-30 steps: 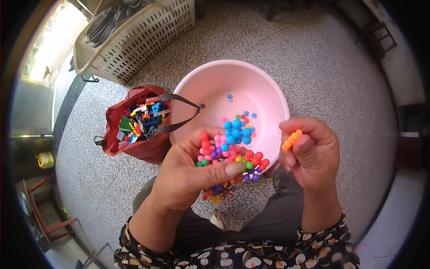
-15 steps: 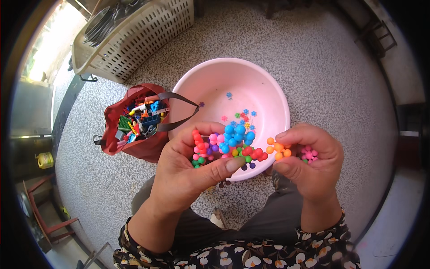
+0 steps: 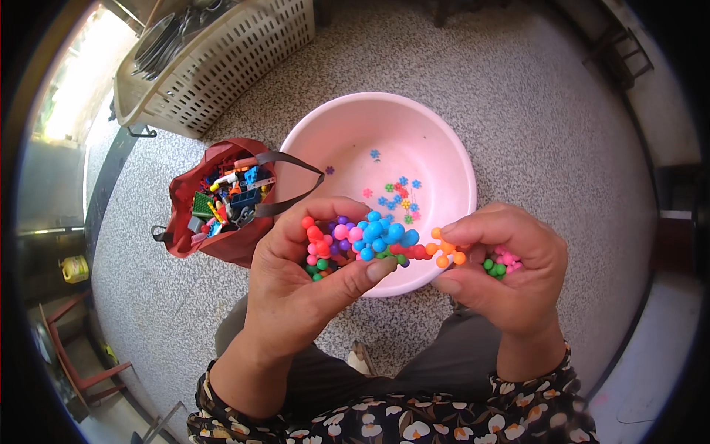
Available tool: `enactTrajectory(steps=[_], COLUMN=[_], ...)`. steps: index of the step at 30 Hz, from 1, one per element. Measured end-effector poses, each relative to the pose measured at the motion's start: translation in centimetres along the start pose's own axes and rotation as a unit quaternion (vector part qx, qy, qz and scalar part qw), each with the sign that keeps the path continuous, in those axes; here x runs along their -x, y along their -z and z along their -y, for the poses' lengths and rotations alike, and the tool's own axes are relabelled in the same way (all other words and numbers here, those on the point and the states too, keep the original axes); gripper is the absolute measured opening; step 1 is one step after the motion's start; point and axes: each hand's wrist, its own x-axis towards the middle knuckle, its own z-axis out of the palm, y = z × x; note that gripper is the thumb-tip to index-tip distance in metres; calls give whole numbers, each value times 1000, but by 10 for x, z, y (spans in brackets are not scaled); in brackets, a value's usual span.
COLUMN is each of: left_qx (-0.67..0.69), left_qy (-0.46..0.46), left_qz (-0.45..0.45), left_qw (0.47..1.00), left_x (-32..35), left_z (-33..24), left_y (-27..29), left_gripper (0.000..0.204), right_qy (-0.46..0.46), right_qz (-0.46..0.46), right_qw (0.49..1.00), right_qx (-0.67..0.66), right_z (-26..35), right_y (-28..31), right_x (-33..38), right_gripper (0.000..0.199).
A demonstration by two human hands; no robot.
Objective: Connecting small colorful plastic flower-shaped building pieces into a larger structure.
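My left hand [image 3: 307,277] is closed around a cluster of joined, knobbed plastic building pieces [image 3: 381,235] in blue, red, pink, purple and green. Between thumb and fingers of my right hand [image 3: 510,259] is an orange knobbed piece [image 3: 447,248], touching the red end of the cluster; I cannot tell whether the two are linked. Pink and green knobbed pieces [image 3: 503,260] sit tucked in the right palm. Below the hands stands a round pink basin [image 3: 325,140] with several small flower-shaped pieces [image 3: 399,194] scattered over its bottom.
A red bag [image 3: 244,251] with dark handles, full of mixed toy bricks, stands left of the basin. Behind it is a cream slatted plastic basket [image 3: 222,81]. A brown wooden chair frame [image 3: 66,333] and a yellow bottle [image 3: 74,268] are at far left. Speckled floor [image 3: 540,133] surrounds the basin.
My right hand has brought the orange piece left, up against the red end of the cluster. The cluster has turned slightly in my left hand. More green shows in the right palm.
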Motion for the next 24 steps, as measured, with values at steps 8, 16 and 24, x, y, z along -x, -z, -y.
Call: enactTrajectory(steps=[8,16,24], left_qx=[-50,-115,-170], left_qy=[-8,-142,-150], left_qz=[-22,21,11], left_qw=[998,983,974], left_x=[3,0,1], left_z=[0,4,7], left_y=[0,4,8], left_gripper=[40,39,41], right_qy=[43,-35,-37], right_qz=[-17,-52,-22], right_qw=[997,998,999], right_qx=[59,-9,15], right_z=[3,2,4], right_y=[-6,-14,-11], right_x=[5,9,10], right_gripper=[25,25,26])
